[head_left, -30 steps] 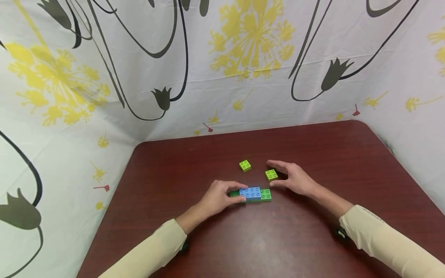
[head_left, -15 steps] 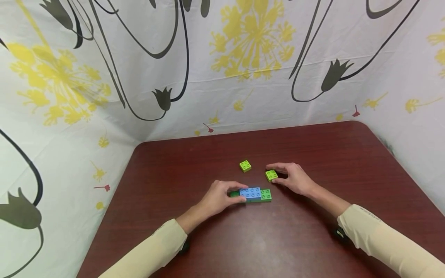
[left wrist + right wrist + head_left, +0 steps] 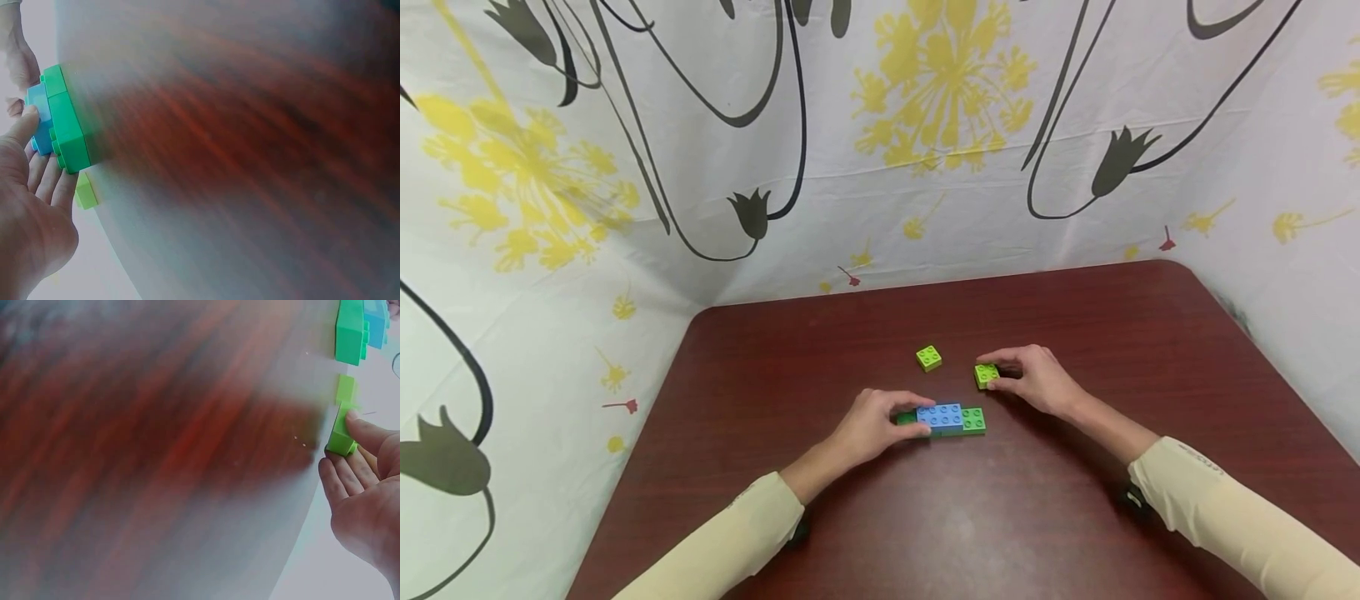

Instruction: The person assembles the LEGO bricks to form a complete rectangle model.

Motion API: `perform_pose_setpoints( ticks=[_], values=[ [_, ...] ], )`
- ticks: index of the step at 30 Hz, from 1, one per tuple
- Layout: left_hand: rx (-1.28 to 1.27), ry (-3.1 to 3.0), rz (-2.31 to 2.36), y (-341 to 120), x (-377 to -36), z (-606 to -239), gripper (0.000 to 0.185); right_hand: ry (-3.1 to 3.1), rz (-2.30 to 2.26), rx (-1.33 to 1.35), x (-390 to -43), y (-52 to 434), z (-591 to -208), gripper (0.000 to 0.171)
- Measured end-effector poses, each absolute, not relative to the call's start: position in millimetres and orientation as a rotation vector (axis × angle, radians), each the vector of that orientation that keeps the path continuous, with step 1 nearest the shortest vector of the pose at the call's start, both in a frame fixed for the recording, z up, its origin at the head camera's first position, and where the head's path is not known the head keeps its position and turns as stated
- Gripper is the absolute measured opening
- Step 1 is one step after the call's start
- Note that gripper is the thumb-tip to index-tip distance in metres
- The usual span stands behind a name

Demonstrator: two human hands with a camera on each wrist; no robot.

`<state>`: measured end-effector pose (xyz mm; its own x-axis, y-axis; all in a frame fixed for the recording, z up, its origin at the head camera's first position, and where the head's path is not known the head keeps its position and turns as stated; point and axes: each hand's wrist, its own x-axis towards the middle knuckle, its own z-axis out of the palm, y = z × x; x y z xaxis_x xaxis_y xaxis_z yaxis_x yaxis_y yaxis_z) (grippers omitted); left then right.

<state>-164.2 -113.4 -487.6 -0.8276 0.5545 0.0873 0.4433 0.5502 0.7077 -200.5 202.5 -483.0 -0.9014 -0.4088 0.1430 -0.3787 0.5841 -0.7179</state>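
Observation:
My left hand (image 3: 874, 423) grips a blue toy building brick (image 3: 945, 416) by its left end, thumb on the near side and fingers on the far side. That blue brick sits on top of green bricks (image 3: 973, 421), which stick out at both its ends. To the right, my right hand (image 3: 1033, 381) pinches a small lime-green brick (image 3: 986, 372) between thumb and fingers; the right wrist view shows this lime brick (image 3: 341, 432) with the thumb on its face. A second lime-green brick (image 3: 928, 358) lies on the table, behind the blue one, and neither hand touches it.
The dark red-brown table (image 3: 820, 350) has rounded back corners. A white cloth (image 3: 820, 225) printed with flowers hangs behind it and along both sides.
My right thumb and fingers have closed on the lime-green brick, which has turned slightly and shifted a little away from me. The left hand stays in place on the blue brick.

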Motion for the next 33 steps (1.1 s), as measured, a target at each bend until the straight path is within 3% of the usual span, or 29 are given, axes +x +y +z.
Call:
perform_pose_setpoints(
  ticks=[33],
  values=[
    [0.835,2.615,1.143,-114,-165,-487,0.045,2.603,-1.277,-0.793,-164,183,-469,0.036]
  ],
)
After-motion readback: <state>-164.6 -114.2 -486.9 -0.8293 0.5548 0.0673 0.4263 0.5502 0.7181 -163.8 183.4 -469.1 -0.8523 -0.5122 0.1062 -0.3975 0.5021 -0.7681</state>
